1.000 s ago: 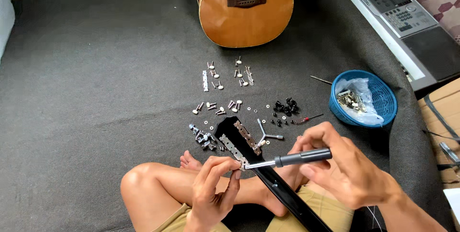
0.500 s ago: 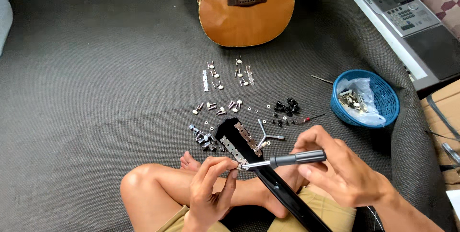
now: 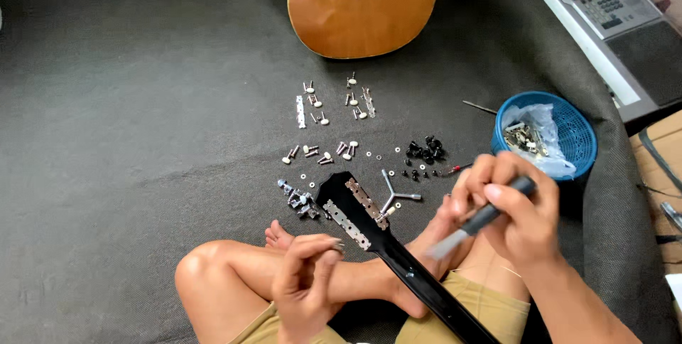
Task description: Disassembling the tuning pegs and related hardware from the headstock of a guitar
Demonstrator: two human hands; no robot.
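A black guitar neck (image 3: 419, 280) rests across my crossed legs, its headstock (image 3: 352, 205) lying on the grey mat with two silver tuner plates on it. My right hand (image 3: 515, 209) grips a grey-handled screwdriver (image 3: 483, 216), its blurred tip pointing down-left above the neck. My left hand (image 3: 305, 283) hovers over my shin with fingertips pinched together; whether a small part sits between them is not visible.
Silver tuner pegs and washers (image 3: 334, 113) and black small parts (image 3: 425, 151) lie scattered on the grey mat. A three-armed silver wrench (image 3: 394, 195) lies by the headstock. A blue basket (image 3: 561, 131) holds a bag of hardware. An acoustic guitar body (image 3: 362, 3) and a keyboard (image 3: 604, 10) lie beyond.
My right hand has lifted the screwdriver up and to the right, away from my left hand's fingertips. The left hand has stayed near my shin, fingers still pinched.
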